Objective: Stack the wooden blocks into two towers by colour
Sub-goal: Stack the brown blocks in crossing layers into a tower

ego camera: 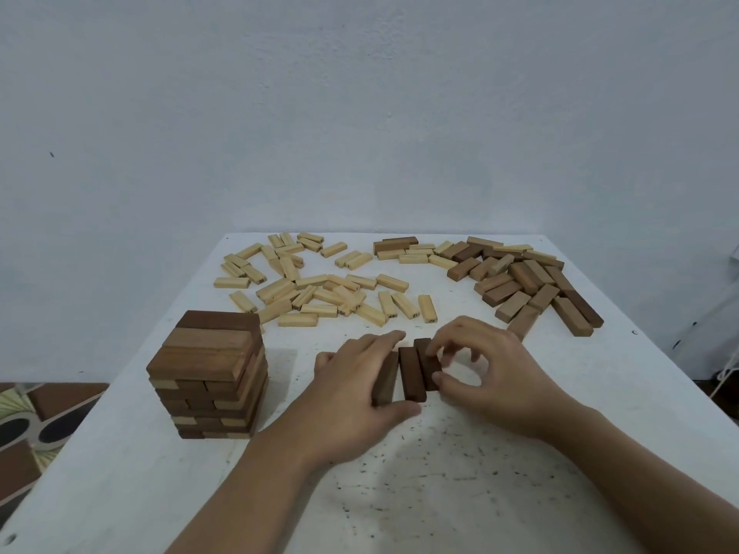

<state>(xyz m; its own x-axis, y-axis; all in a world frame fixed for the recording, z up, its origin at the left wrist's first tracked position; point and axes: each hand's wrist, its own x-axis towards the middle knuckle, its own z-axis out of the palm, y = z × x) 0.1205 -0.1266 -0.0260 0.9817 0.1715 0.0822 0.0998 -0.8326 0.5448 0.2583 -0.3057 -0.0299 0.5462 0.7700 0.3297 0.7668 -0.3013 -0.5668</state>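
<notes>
working on three dark blocks [412, 373], laid side by side and touching on the white tabletop [440, 473], near centre, between the two hands. pressing with the left hand [352, 393] - fingers fairly straight along the leftmost block, thumb against the near ends, nothing wrapped. pinching the rightmost block with the right hand [492, 373], fingers curled over its far part and thumb at its near end.

probably squaring up one layer for the dark tower [212, 373] at near left, well apart from the hands.

judging by the look: light, rigid, smooth-sided wood with no give, unlikely to break, but quick to slide against its neighbours and to skid on the tabletop. best taken as one slab - squeezing the two outer long faces about mid-length, to keep the middle block from dropping out. calls for moderate, even pressure and a level carry. worth lowering flat onto the tower top, since a nudge could shift the upper layers.

farther off: pale blocks [320, 289] scattered at far centre-left, a mixed brown heap [528, 281] at far right.
</notes>
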